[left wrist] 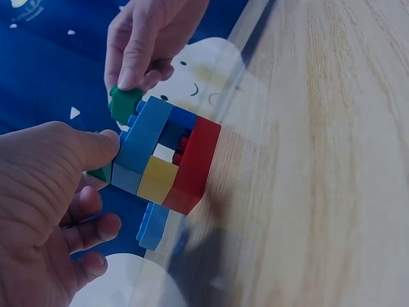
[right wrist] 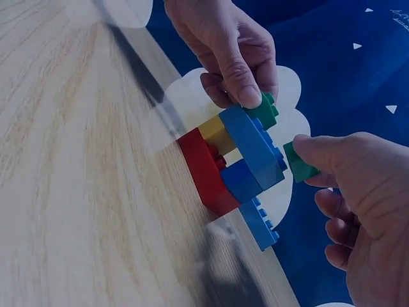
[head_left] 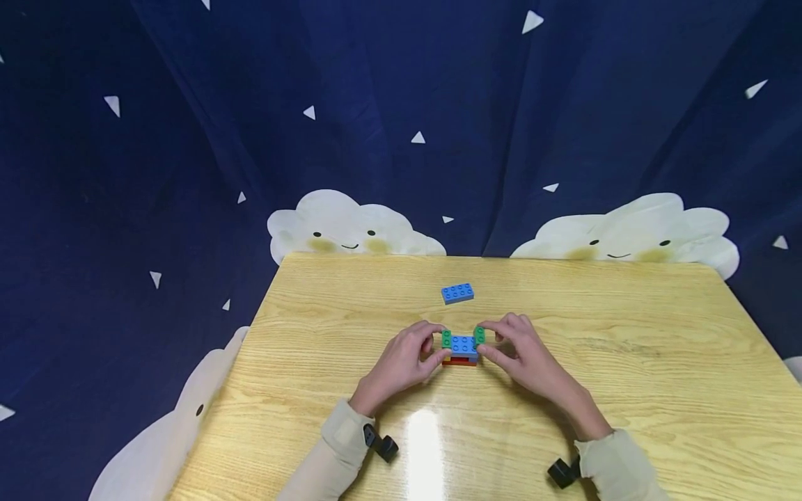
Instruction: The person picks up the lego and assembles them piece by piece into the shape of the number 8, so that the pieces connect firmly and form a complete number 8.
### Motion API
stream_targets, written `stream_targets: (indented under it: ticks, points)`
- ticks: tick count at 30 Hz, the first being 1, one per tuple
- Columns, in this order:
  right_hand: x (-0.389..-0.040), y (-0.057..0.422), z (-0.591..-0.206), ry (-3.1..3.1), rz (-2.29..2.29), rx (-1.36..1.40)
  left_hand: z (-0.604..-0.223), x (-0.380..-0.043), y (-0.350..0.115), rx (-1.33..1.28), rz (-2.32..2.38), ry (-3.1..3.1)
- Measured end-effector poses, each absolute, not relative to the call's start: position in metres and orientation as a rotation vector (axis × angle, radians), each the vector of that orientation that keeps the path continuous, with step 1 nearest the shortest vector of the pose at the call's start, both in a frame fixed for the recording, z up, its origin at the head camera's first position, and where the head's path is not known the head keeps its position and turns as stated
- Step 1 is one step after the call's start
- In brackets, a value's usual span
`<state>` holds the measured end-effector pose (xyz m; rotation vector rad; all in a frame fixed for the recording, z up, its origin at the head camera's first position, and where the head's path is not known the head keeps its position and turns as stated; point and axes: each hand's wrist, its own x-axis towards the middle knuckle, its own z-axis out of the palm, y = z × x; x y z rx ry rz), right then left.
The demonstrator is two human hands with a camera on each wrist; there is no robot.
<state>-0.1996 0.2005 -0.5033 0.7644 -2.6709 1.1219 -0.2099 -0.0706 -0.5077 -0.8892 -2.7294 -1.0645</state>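
Observation:
A small block structure stands on the table: a red brick (left wrist: 196, 167) at the bottom, a yellow brick (left wrist: 158, 180) and a dark blue brick (right wrist: 243, 183) above it, and a long blue brick (head_left: 464, 345) across the top. My left hand (head_left: 407, 356) pinches a green brick (head_left: 446, 339) at the top's left end, where it appears seated. Between thumb and fingers, my right hand (head_left: 525, 353) holds another green brick (right wrist: 299, 162) near the right end. In the right wrist view a slight gap shows between that brick and the studs.
A loose blue brick (head_left: 457, 293) lies on the wooden table (head_left: 626, 334) behind the structure. Beyond the table's far edge hangs a dark blue curtain (head_left: 388, 83) with white clouds and triangles. Each wrist wears a small black camera (head_left: 389, 449).

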Motion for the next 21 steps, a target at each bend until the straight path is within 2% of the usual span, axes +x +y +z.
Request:
stream_targets:
  ticks: [21]
  points:
    - [-0.1965, 0.1927, -0.5045, -2.691, 1.054, 0.808, -0.508, -0.211, -0.0709, -0.891, -1.073, -2.733]
